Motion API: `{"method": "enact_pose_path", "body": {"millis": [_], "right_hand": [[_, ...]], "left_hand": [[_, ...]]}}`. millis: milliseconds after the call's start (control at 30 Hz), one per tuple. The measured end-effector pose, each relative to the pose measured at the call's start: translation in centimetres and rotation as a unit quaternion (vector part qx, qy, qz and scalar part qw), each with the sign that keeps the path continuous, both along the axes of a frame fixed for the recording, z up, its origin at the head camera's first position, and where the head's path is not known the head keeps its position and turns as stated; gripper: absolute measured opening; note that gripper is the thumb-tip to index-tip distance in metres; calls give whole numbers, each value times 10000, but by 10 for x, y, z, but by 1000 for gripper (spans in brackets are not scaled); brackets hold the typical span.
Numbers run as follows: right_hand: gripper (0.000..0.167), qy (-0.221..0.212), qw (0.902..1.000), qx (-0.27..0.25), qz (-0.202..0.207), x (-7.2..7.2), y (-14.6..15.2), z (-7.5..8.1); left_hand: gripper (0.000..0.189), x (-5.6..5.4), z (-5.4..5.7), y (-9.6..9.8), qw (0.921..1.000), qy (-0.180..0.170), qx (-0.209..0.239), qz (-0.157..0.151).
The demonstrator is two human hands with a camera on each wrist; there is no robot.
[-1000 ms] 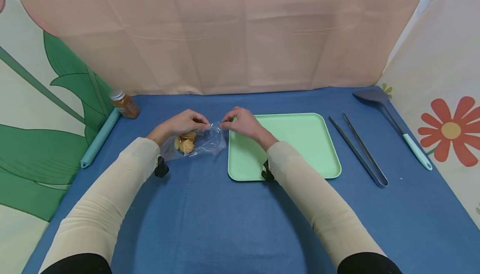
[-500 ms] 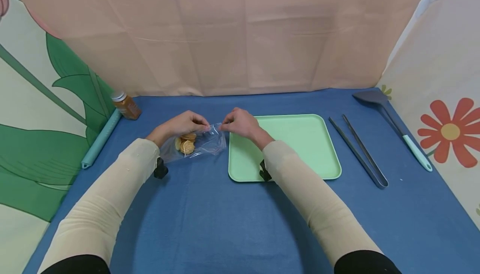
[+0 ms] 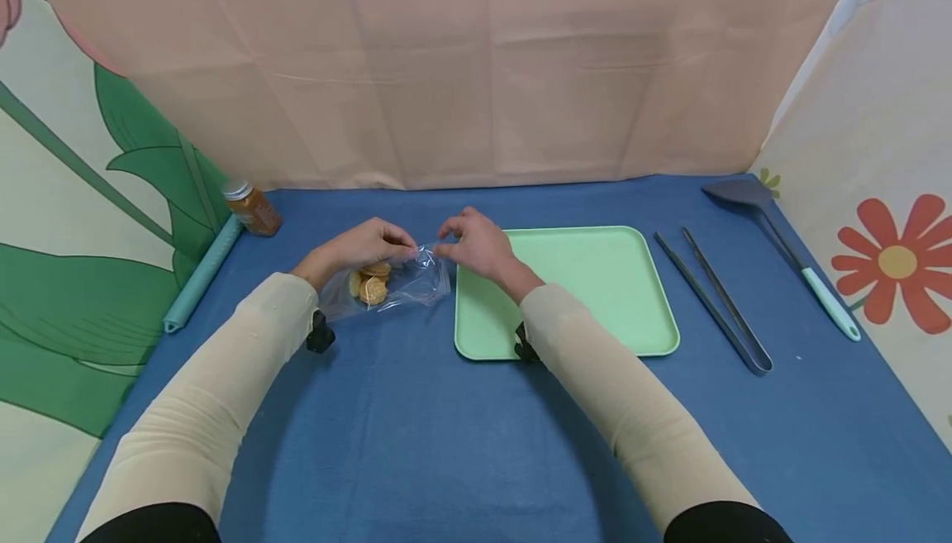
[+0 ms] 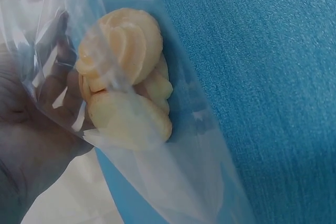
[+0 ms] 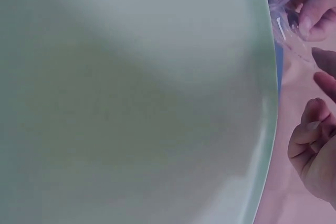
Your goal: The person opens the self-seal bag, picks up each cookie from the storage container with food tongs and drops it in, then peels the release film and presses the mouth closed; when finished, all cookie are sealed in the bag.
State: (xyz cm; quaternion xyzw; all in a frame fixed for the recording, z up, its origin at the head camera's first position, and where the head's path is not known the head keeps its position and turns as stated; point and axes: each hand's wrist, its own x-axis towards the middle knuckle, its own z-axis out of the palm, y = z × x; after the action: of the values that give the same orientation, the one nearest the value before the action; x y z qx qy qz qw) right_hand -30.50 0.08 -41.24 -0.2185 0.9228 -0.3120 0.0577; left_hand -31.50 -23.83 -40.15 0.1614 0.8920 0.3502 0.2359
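Note:
A clear plastic bag (image 3: pixel 420 283) holding several round swirled cookies (image 3: pixel 373 290) lies on the blue cloth, left of the middle. My left hand (image 3: pixel 363 245) pinches the bag's top edge between thumb and forefinger. In the left wrist view the cookies (image 4: pixel 126 45) show through the film beside my palm. My right hand (image 3: pixel 482 244) is at the bag's right corner, over the left edge of the light green tray (image 3: pixel 595 287). In the right wrist view its thumb and forefinger stand slightly apart by the film; the other fingers are bent.
Metal tongs (image 3: pixel 760 366) lie right of the tray. Farther right is a dark spatula with a pale green handle (image 3: pixel 831 305). A brown-filled jar (image 3: pixel 256 212) with a silver lid stands at the back left, beside a light blue roll (image 3: pixel 202 278).
The right thumb and forefinger, together at the bag's edge half a second ago, have parted slightly. The left hand and the bag have barely moved.

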Motion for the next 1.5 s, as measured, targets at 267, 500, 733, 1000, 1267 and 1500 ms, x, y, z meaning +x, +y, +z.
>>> {"method": "enact_pose_path", "body": {"millis": [267, 500, 733, 1000, 1267, 1500], "right_hand": [[20, 113, 9998, -12, 142, 2, 1, 0], [21, 101, 9987, 446, 239, -1, -5, -2], [25, 66, 9969, 761, 162, -1, -9, 1], [21, 109, 9952, 970, 26, -1, -14, 0], [19, 209, 9943, 1038, -126, -2, -18, -5], [18, 323, 9947, 958, -179, -1, -20, -5]], "left_hand": [[29, -1, -3, -2, 9999, 6, -52, 99], [27, -1, -4, -4, 10000, 7, -53, 25], [24, 1, -4, -4, 10000, -47, 41, -38], [26, 2, -1, -3, 9999, -68, 104, -61], [28, 2, -2, -3, 9998, -91, 171, -108], [26, 0, -2, -3, 9997, -60, 168, -156]]}}
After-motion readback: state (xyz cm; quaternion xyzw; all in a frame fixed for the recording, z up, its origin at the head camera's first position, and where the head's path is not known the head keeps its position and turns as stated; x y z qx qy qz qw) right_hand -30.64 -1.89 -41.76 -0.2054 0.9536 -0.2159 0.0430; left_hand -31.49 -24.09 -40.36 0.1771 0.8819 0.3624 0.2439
